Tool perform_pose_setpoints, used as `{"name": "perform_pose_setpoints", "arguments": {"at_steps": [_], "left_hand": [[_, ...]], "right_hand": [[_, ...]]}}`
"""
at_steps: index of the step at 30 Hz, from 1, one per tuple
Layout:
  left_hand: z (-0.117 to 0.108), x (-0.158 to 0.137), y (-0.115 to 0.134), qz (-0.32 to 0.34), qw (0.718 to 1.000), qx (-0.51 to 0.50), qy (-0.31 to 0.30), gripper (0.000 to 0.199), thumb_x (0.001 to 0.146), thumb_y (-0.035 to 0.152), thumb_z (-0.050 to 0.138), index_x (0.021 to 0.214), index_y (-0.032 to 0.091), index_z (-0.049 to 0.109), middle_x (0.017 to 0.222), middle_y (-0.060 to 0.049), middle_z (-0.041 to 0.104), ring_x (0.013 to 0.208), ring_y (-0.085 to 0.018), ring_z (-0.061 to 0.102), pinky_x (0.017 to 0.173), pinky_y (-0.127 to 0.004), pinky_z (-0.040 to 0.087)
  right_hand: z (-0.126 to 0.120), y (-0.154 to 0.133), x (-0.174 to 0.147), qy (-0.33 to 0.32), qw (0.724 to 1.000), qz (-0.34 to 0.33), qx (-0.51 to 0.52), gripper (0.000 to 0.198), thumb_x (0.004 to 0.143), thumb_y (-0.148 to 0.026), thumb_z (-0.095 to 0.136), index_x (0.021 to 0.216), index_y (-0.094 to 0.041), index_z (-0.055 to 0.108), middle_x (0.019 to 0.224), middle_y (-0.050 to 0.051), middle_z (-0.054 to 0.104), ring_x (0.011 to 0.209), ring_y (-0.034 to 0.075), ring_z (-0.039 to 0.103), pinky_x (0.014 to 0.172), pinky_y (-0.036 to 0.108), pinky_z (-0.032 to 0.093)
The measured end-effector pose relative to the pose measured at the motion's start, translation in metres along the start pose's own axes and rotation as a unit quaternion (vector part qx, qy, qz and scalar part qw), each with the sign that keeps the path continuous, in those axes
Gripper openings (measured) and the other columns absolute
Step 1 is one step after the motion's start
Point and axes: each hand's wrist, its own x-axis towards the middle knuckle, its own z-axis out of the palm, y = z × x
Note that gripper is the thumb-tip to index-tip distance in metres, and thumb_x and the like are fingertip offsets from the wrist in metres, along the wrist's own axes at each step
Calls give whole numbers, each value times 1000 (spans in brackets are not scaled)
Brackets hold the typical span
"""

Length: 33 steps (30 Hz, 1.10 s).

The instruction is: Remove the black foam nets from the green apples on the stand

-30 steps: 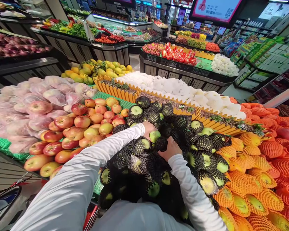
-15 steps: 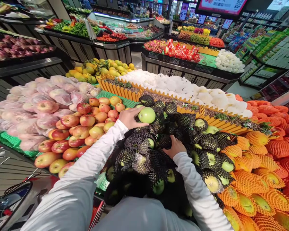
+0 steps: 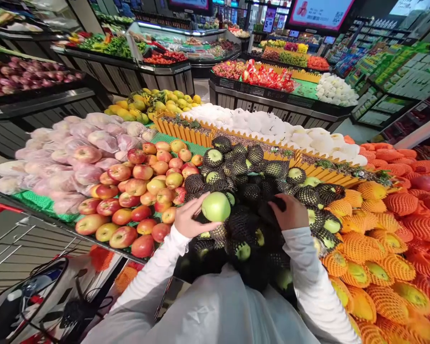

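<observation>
My left hand [image 3: 188,219] is closed round a bare green apple [image 3: 216,207], held above the pile with the thumb underneath. To its right, my right hand [image 3: 292,212] has its fingers curled on a dark, empty-looking black foam net [image 3: 270,209]; its lower part blends into the shadow. Below and around both hands lie green apples in black foam nets [image 3: 241,229]. Another green apple in its net [image 3: 214,156] rests farther back, its top showing.
Red apples [image 3: 136,191] lie on the left, with bagged fruit [image 3: 68,148] beyond. Orange-netted fruit [image 3: 365,267] fills the right. A low yellow fence [image 3: 329,172] runs behind, before white-wrapped fruit [image 3: 258,124]. A shopping cart [image 3: 10,243] stands at lower left.
My left hand has brought the green apple down and nearer to me. My right hand has moved right, away from the netted apples, with dark netting now at its fingers. The view has shifted slightly.
</observation>
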Motion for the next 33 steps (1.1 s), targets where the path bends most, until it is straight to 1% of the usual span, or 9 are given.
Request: {"name": "perform_pose_setpoints", "arguments": {"at_steps": [3, 8, 12, 15, 17, 20, 24, 28, 33], "left_hand": [[10, -21, 13, -30, 999, -20, -40, 79, 64, 52, 80, 130, 15, 58, 86, -5, 68, 57, -13, 58, 55, -26, 54], [25, -36, 52, 8, 995, -11, -103, 82, 64, 63, 75, 130, 18, 58, 88, -7, 70, 67, -18, 65, 66, -30, 56], [49, -44, 73, 8, 982, 40, -185, 88, 65, 71, 69, 135, 20, 54, 95, -9, 70, 82, -25, 68, 74, -35, 56], [75, -51, 78, 11, 965, 81, -249, 86, 66, 69, 69, 136, 20, 53, 102, -11, 68, 93, -29, 66, 79, -38, 55], [90, -55, 80, 15, 958, 99, -269, 83, 68, 64, 70, 136, 20, 52, 104, -12, 65, 98, -31, 62, 82, -40, 53], [103, -55, 82, 8, 962, 113, -247, 80, 68, 60, 70, 133, 16, 54, 107, -14, 60, 104, -34, 57, 91, -44, 50], [107, -51, 80, -14, 973, 108, -205, 82, 71, 59, 67, 131, 5, 51, 116, -21, 55, 112, -37, 52, 102, -49, 43], [104, -53, 78, 3, 975, 58, -213, 85, 78, 55, 64, 145, 12, 35, 126, -19, 52, 118, -35, 50, 105, -49, 41], [86, -62, 93, 48, 979, -33, -198, 65, 87, 45, 58, 144, 22, 38, 136, -15, 48, 127, -32, 46, 108, -50, 39]], "right_hand": [[-15, 18, -18, 135, 989, 51, 27, 30, 85, -48, 55, 88, -19, 62, 84, 6, 69, 74, 20, 62, 68, 29, 43], [-27, 35, -50, 207, 955, 205, 58, 35, 82, -55, 54, 83, -20, 54, 75, 2, 60, 67, 17, 52, 66, 27, 38], [-21, 43, -81, 244, 943, 180, 139, 39, 81, -55, 54, 97, -18, 54, 95, 7, 61, 87, 21, 57, 82, 34, 44], [-10, 52, -112, 229, 955, 131, 133, 43, 79, -49, 60, 108, -17, 53, 109, 12, 58, 108, 25, 53, 98, 43, 40], [0, 60, -137, 210, 960, 133, 128, 49, 78, -47, 63, 114, -17, 52, 115, 14, 55, 115, 27, 49, 102, 47, 38], [15, 75, -175, 174, 957, 181, 149, 60, 73, -51, 67, 118, -16, 50, 118, 14, 55, 116, 28, 50, 103, 49, 38], [22, 89, -211, 131, 930, 249, 236, 66, 64, -52, 75, 115, -18, 50, 112, 11, 60, 100, 25, 58, 95, 47, 45], [2, 84, -217, 181, 900, 258, 300, 68, 61, -43, 77, 119, -20, 49, 111, 10, 61, 95, 23, 61, 93, 45, 48], [-32, 48, -201, 186, 882, 227, 369, 76, 65, -36, 71, 133, -21, 40, 108, 11, 65, 91, 24, 66, 89, 44, 52]]}}
